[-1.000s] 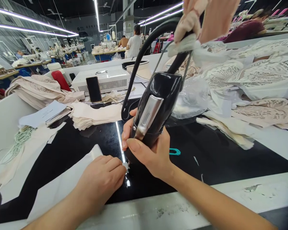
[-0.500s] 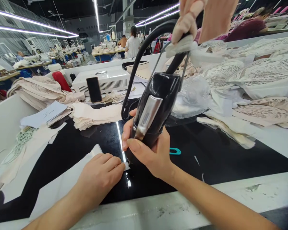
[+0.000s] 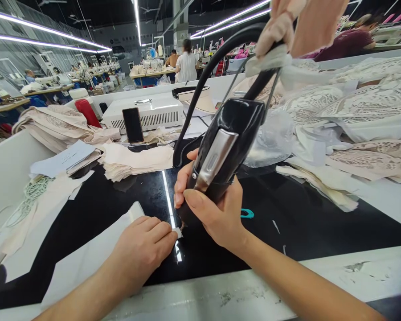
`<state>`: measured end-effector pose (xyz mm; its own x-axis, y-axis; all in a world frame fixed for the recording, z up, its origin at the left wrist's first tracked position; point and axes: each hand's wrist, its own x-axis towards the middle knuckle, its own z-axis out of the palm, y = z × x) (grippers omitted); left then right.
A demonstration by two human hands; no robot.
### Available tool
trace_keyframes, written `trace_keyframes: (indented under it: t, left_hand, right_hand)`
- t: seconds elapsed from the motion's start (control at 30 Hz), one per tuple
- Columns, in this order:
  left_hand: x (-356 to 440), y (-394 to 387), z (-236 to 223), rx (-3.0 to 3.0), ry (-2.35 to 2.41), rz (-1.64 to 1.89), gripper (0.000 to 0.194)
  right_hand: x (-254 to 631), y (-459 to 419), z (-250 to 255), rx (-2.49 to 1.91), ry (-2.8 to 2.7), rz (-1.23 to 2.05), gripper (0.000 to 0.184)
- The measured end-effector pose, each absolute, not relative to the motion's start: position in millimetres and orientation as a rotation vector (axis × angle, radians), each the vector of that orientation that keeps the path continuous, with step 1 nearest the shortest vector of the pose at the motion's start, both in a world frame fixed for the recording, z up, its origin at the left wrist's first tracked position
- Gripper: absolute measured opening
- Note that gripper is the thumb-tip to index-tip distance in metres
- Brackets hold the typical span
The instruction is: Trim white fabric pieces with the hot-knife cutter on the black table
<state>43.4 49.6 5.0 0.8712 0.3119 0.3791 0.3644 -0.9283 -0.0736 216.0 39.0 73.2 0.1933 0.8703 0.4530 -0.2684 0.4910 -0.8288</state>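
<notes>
My right hand [image 3: 217, 214] is wrapped around a black corded handheld power tool [image 3: 235, 127] with a silver metal lever on its side. The tool tilts, its lower end pointing down and left to the black table surface [image 3: 217, 256]. My left hand [image 3: 150, 245] is closed, fingers together, pressing down on a folded white strip [image 3: 177, 232]. A small end of the strip sticks out past the fingertips, close beside the tool's tip. How much the fingers cover is hidden. Under my left forearm lies a larger white sheet [image 3: 83, 258].
A thick black cable [image 3: 203, 87] loops up from the tool. Behind stand a stack of pale fabric pieces [image 3: 137, 160], a phone [image 3: 132, 125] and a white box [image 3: 163, 111]. To the right are a teal snipper-like item [image 3: 247, 213], plastic bag [image 3: 270, 138] and lace pieces [image 3: 370, 104].
My right hand and the tool have shifted slightly right, the tool tilting a little more. My left hand has moved slightly right and down, still on the white strip.
</notes>
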Motion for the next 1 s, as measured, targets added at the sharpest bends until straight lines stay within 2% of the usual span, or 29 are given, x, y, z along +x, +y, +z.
trace_keyframes:
  t: [0.73, 1.0]
  left_hand:
    - [49.4, 47.3, 12.8, -2.851, -0.438, -0.667, 0.017]
    - [45.9, 47.0, 12.2, -2.901, -0.471, -0.563, 0.022]
  right_hand:
    - [212.2, 43.5, 72.6, -0.762, -1.096, 0.793, 0.030]
    - [213.9, 36.8, 73.3, -0.646, -1.093, 0.857, 0.035]
